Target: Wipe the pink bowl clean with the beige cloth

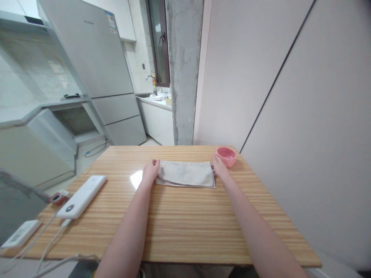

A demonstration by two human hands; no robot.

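Note:
A light grey cloth (185, 173), folded into a long flat strip, lies across the far middle of the table. Its lower edge shows more than one layer, slightly out of line at the right corner. At the cloth's upper left corner, my left hand (150, 170) is closed with its fingers curled on the edge. My right hand (220, 168) is at the opposite short edge, its fingertips against the cloth and partly hidden there. Just beyond the right hand sits a pink bowl (226, 156), partly overlapped by that hand in this view.
The wood-grain table (191, 227) carries a white power bank (82, 197) with cables, a roll of tape (58, 199) and a white box-shaped device (21, 233) at left. A wall (313, 146) runs along the right side. Fridge (95, 54) and sink counter stand behind.

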